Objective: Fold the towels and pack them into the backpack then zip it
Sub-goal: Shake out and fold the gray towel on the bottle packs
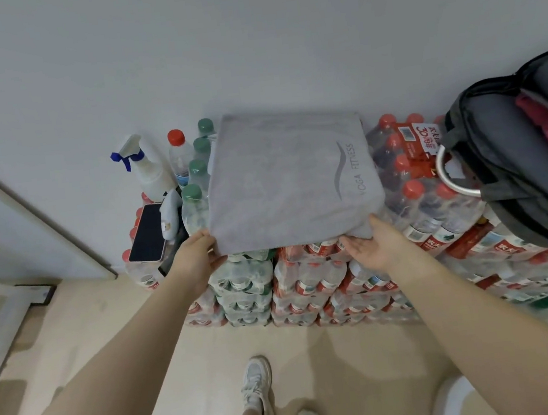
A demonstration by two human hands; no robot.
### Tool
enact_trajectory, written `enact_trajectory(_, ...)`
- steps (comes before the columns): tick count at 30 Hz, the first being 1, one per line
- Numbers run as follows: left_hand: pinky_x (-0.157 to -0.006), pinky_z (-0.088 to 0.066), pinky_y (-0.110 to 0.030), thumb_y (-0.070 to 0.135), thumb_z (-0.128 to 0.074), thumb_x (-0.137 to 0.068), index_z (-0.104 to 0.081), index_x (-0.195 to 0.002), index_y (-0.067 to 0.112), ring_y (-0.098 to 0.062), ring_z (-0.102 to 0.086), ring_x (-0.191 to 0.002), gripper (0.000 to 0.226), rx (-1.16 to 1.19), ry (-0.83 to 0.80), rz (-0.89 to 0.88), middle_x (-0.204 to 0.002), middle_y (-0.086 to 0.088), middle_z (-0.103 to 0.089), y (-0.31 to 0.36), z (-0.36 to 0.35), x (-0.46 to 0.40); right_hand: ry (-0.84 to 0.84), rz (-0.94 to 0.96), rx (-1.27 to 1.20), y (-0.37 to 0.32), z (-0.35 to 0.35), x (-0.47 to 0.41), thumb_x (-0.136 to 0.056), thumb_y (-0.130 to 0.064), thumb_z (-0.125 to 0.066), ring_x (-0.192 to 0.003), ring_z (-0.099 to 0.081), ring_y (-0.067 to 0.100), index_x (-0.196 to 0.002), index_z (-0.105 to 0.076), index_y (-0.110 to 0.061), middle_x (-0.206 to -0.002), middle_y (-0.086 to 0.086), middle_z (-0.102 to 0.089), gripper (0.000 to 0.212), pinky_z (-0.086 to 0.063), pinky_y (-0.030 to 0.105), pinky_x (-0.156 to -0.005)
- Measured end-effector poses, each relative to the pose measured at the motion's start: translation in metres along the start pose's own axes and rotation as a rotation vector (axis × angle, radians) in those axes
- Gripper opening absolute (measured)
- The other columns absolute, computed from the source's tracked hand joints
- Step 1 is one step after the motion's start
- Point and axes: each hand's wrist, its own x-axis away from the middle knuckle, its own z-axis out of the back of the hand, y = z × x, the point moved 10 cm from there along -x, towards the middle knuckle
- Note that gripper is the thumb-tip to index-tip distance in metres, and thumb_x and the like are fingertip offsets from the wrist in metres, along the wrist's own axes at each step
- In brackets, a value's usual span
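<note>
Both hands are on the near edge of the folded grey towel (288, 178) mid-frame: left hand (196, 256) pinches its corner, right hand (372, 247) cups palm-up underneath. "YOGA FITNESS" print, lying atop shrink-wrapped water bottle packs (309, 279). The grey backpack (518, 156) gapes open at far right.

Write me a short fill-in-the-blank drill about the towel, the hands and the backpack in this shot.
1. The folded grey towel is printed with the words YOGA ____.
2. The towel lies on stacked packs of water ____.
3. The backpack stands to the right with its main compartment ____.
4. The left hand pinches the towel's near ____ corner, while the right hand reaches under its near edge.

Missing words: FITNESS; bottles; open; left
</note>
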Motion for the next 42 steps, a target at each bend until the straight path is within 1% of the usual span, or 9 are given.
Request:
enact_trajectory(6, -0.066, -0.045, -0.026, 0.002, -0.032, -0.096, -0.053, -0.088, 0.012, -0.016, -0.052, -0.072, 0.025, 0.227, -0.003, 0.071, -0.088, -0.004, -0.058, -0.002, -0.007, 0.017, 0.047, 0.019, 0.010, 0.008, 0.007, 0.011, -0.090, -0.016, -0.057, -0.065, -0.043, 0.010, -0.081, -0.052, -0.011, -0.076, 0.002, -0.051, 0.012, -0.040, 0.019, -0.060)
enact_trajectory(10, -0.055, -0.043, -0.023, -0.001, -0.032, -0.094, -0.045, -0.093, 0.012, -0.013, -0.045, -0.061, 0.018, 0.166, 0.135, -0.035, -0.078, -0.005, -0.051, 0.014, 0.000, 0.030, -0.004, 0.132, 0.062, -0.009, 0.016, 0.033, -0.090, -0.015, -0.058, -0.073, -0.052, 0.013, -0.084, -0.053, -0.014, -0.084, 0.003, -0.056, 0.007, -0.047, 0.020, -0.073)
enact_trajectory(13, -0.049, -0.042, -0.020, -0.004, -0.030, -0.091, -0.045, -0.092, 0.017, -0.014, -0.043, -0.059, 0.026, 0.089, 0.187, -0.158, -0.077, -0.005, -0.047, 0.032, 0.004, 0.049, -0.092, 0.303, 0.147, -0.032, 0.012, 0.057, -0.091, -0.009, -0.054, -0.065, -0.050, 0.012, -0.097, -0.053, -0.011, -0.087, 0.003, -0.058, 0.006, -0.044, 0.015, -0.044)
enact_trajectory(18, -0.054, -0.039, -0.017, -0.010, -0.028, -0.084, -0.054, -0.075, 0.017, -0.011, -0.042, -0.063, 0.038, -0.094, 0.115, -0.345, -0.079, 0.000, -0.050, 0.067, -0.011, 0.084, -0.031, 0.688, 0.295, -0.080, 0.007, 0.104, -0.087, -0.008, -0.060, -0.081, -0.055, 0.009, -0.111, -0.041, -0.018, -0.099, -0.007, -0.052, 0.032, -0.047, 0.023, -0.064)
enact_trajectory(26, -0.055, -0.041, -0.014, -0.014, -0.046, -0.076, -0.047, -0.128, 0.018, -0.018, -0.049, -0.066, 0.061, -0.847, -0.035, -0.566, -0.116, -0.009, -0.049, 0.123, -0.039, 0.091, -0.076, 0.696, 0.285, -0.120, -0.025, 0.114, -0.092, -0.003, -0.044, -0.072, -0.056, 0.013, -0.083, -0.061, -0.017, -0.083, -0.001, -0.061, 0.024, -0.046, 0.020, -0.064)
enact_trajectory(29, -0.079, -0.037, -0.023, -0.007, -0.050, -0.079, -0.055, -0.120, 0.013, -0.023, -0.052, -0.100, 0.046, -0.941, 0.065, -0.708, -0.115, -0.009, -0.053, 0.149, -0.047, 0.075, -0.178, 0.551, 0.157, -0.130, -0.042, 0.086, -0.083, 0.014, -0.028, -0.078, -0.057, 0.014, -0.103, -0.059, -0.010, -0.088, 0.004, -0.059, 0.044, -0.047, 0.022, -0.070)
enact_trajectory(32, -0.066, -0.040, -0.033, 0.011, -0.053, -0.087, -0.063, -0.092, 0.010, -0.024, -0.054, -0.075, 0.012, -0.859, 0.075, -0.716, -0.083, -0.005, -0.059, 0.169, -0.060, 0.048, -0.122, 0.596, 0.284, -0.150, -0.055, 0.061, -0.090, 0.005, -0.042, -0.069, -0.053, 0.011, -0.109, -0.056, -0.011, -0.079, 0.002, -0.056, 0.028, -0.046, 0.016, -0.060)
enact_trajectory(35, -0.054, -0.028, -0.030, 0.022, -0.055, -0.088, -0.050, -0.056, 0.004, -0.019, -0.038, -0.057, 0.037, -0.854, 0.048, -0.719, -0.056, 0.000, -0.045, 0.190, -0.077, 0.016, 0.035, 0.704, 0.504, -0.171, -0.062, 0.035, -0.091, -0.014, -0.055, -0.067, -0.049, 0.012, -0.097, -0.059, -0.007, -0.073, 0.001, -0.054, 0.010, -0.047, 0.023, -0.061)
enact_trajectory(42, -0.052, -0.021, -0.026, 0.029, -0.056, -0.088, -0.032, -0.055, 0.013, -0.015, -0.028, -0.058, 0.044, -0.791, -0.001, -0.532, -0.061, -0.003, -0.032, 0.209, -0.086, -0.066, 0.231, 0.981, 1.159, -0.220, -0.117, 0.002, -0.085, -0.023, -0.062, -0.060, -0.043, 0.020, -0.062, -0.045, -0.002, -0.062, 0.012, -0.047, 0.036, -0.027, 0.033, -0.052)
